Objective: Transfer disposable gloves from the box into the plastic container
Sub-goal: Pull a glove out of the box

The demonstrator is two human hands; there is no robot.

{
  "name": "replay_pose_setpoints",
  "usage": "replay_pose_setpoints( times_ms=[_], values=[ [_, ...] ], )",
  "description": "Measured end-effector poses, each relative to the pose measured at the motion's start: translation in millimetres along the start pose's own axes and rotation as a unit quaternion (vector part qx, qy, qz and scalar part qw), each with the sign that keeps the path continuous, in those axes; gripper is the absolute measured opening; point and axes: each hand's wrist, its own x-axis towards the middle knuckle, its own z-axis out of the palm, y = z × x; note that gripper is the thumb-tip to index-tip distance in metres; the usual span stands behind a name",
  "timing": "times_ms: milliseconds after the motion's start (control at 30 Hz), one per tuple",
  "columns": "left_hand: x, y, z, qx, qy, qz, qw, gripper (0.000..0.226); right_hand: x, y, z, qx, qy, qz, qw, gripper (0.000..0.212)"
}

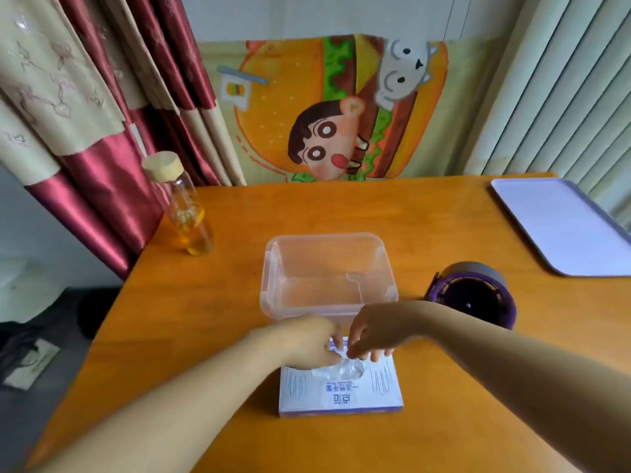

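Grip, right: the right hand (375, 331) reaches down with its fingertips bunched, pinching the clear gloves (341, 370) at the box opening.
Grip, left: the left hand (304, 339) is curled beside it, thumb and fingers closed on the same crumpled film; blur hides the exact contact.
Hands: the 2 hands nearly touch over the far half of the box (341, 397).
Gloves: a bunched clear wad, still in the opening on the box top.
Box: flat, white and blue with printed text, lying near the table's front edge, about mid-width.
Container: the plastic container (269, 285) stands open just behind the box, toward the middle of the table (222, 302); little shows inside it.
Bottle: a clear bottle (186, 213) with amber liquid and a pale cap stands at the left edge, toward the far left corner.
Cup: a dark purple cup (474, 295) stands right of the container.
Tray: a pale tray (563, 227) lies at the far right corner.
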Motion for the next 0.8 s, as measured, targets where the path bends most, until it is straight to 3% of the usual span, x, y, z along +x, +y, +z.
replay_pose_setpoints(
  times_ms=[100, 200, 300, 533, 800],
  values=[
    [11.1, -12.6, 27.5, 0.027, -0.003, 0.002, 1.000, 0.028, 17.9, 14.8, 17.9, -0.099, 0.037, -0.013, 0.994, 0.033],
    [17.9, -30.5, 58.2, 0.046, 0.059, 0.022, 0.997, 0.031, 36.1, 32.2, 41.9, -0.147, 0.083, -0.033, 0.985, 0.032],
    [21.2, -50.1, 84.1, 0.078, 0.150, 0.079, 0.982, 0.037, 48.3, 47.1, 54.8, -0.148, 0.129, -0.072, 0.978, 0.032],
    [35.4, -77.0, 136.1, 0.038, 0.337, 0.158, 0.927, 0.023, 73.2, 79.8, 76.2, -0.149, 0.212, -0.177, 0.949, 0.017],
    [43.9, -79.5, 145.1, 0.059, 0.408, 0.182, 0.893, 0.024, 93.7, 89.0, 104.3, -0.109, 0.348, -0.211, 0.907, 0.005]
  ],
)
